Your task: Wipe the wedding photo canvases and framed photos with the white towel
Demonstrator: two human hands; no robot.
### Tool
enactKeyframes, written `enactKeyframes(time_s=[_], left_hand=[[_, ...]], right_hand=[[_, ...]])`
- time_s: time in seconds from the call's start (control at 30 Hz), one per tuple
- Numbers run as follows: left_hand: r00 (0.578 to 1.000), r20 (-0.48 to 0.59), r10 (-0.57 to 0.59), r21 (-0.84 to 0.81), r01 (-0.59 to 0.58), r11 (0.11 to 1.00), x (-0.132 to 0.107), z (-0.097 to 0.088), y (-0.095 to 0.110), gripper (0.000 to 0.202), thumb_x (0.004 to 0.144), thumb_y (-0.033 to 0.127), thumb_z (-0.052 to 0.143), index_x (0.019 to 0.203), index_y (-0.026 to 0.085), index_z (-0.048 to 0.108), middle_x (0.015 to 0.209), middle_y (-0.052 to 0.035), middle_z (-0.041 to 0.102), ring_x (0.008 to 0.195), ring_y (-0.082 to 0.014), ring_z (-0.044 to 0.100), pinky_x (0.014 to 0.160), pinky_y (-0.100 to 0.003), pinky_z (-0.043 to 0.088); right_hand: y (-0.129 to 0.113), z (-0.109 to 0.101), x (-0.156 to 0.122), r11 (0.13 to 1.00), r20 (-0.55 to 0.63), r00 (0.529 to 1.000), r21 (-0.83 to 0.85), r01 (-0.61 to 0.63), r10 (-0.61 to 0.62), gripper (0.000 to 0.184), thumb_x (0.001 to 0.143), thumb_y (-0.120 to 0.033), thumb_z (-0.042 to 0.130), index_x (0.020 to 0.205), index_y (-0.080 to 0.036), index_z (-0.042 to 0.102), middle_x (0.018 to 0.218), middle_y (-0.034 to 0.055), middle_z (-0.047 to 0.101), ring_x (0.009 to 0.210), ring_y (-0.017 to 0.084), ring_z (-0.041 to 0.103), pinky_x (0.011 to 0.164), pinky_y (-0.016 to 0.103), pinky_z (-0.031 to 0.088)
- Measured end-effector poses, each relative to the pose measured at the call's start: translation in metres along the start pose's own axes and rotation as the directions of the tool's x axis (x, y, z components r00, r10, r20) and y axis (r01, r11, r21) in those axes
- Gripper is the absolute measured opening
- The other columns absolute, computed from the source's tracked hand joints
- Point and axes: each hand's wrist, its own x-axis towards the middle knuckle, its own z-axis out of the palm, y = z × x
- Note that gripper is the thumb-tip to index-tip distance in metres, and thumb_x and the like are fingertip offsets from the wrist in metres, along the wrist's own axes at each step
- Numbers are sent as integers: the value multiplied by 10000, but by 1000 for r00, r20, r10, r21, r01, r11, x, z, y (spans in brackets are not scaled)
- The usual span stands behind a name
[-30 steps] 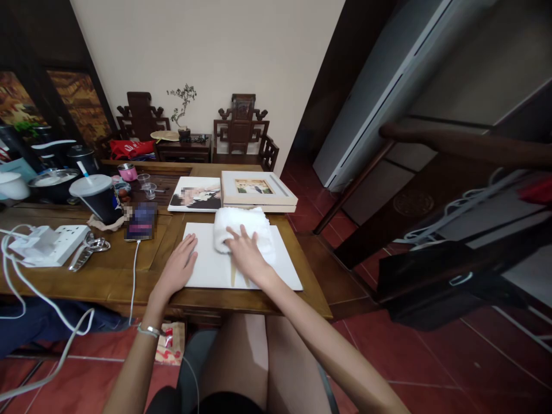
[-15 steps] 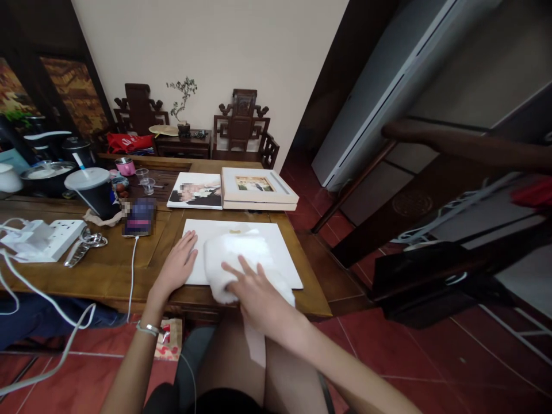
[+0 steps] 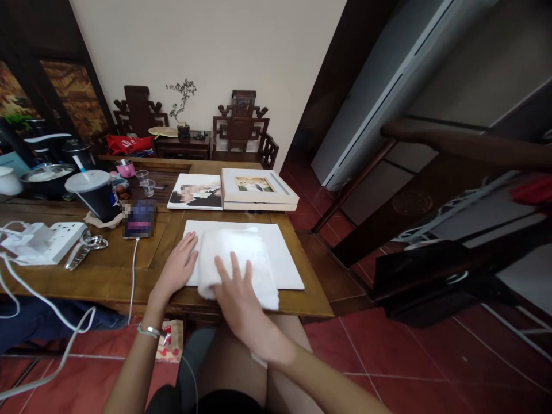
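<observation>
And the white towel (image 3: 245, 253) is at the near edge now! A second ago it sat bunched by the far edge of the white board (image 3: 284, 259); here it lies flatter, its lower corner hanging over the near side, and the gold marks seen earlier are covered. The right hand (image 3: 241, 299) spreads its grip on top, fingers apart, pressing rather than closing. The left hand (image 3: 177, 265) hasn't budged: grip uncurled, laid on the board's left edge, blocking that side.

Just beyond the board, one photo panel (image 3: 196, 192) and a cream box (image 3: 263, 195) hem in the far side. Leftward on the wooden surface (image 3: 164, 247): one phone (image 3: 138, 219) on its white cable (image 3: 133, 282), one power strip (image 3: 66, 238), one lidded drink cup (image 3: 92, 195) with a straw, one pink mug (image 3: 126, 168) and two small clear cups (image 3: 149, 187). By the wall, two carved chairs (image 3: 241, 123) flank one potted tree (image 3: 181, 109).
</observation>
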Motion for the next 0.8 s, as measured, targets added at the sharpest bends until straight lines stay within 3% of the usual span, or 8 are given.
enactKeyframes(time_s=[0.1,0.2,0.27,0.4,0.5,0.57,0.7,0.8], left_hand=[[1000,-4,30,0,-30,1000,0,0,-1,473,940,292,334,1364,144,483,1480,-120,420,1401,-231,334,1162,-462,270],[999,9,35,4,-35,999,0,0,0,479,931,273,333,1360,124,486,1474,-139,422,1399,-241,336,1159,-475,274],[1000,12,16,0,-16,1000,1,-1,0,491,929,298,342,1350,93,492,1470,-163,420,1398,-259,338,1158,-486,268],[1000,-7,-2,-54,1,999,1,-1,1,493,924,358,381,1337,122,511,1468,-144,430,1400,-254,335,1165,-476,247],[998,-29,-51,-145,46,988,1,-2,3,507,918,408,404,1327,133,524,1455,-136,451,1388,-247,358,1169,-451,236],[990,-58,-126,-271,106,957,2,-3,5,539,923,451,402,1345,131,504,1445,-137,465,1372,-242,386,1167,-434,241],[956,-146,-256,-572,129,810,2,-7,7,601,958,528,288,1427,166,391,1498,-100,397,1394,-212,347,1173,-399,227],[935,-198,-293,-629,108,770,2,-9,7,612,971,546,194,1421,188,403,1531,-67,343,1428,-200,271,1186,-388,188]], right_hand=[[0,-3,-37,990,10,992,73,122,-123,259,873,-83,481,900,-189,715,1540,80,309,1405,437,188,1069,715,200],[16,-11,-43,976,32,983,126,178,-183,336,812,-10,456,976,-177,696,1536,64,322,1428,393,140,1112,665,179],[29,-16,-27,980,52,986,131,149,-157,432,765,19,444,1083,-169,667,1527,74,341,1431,377,147,1118,644,189],[42,-19,33,998,80,997,66,-15,9,517,759,25,435,1204,-166,617,1530,119,321,1411,420,179,1047,695,248],[33,-16,74,990,43,989,4,-142,142,483,817,8,398,1221,-147,613,1524,159,318,1388,465,200,994,740,259],[20,-13,86,988,-5,988,-15,-155,155,449,867,-30,372,1226,-143,615,1516,172,328,1376,482,215,980,757,247],[-9,-3,67,999,-60,998,-20,26,-27,357,927,-138,383,1122,-193,678,1522,111,338,1387,454,219,1019,734,227],[-15,1,31,969,-50,968,0,245,-245,310,923,-160,420,1031,-192,708,1527,82,337,1394,443,208,1055,719,205]])
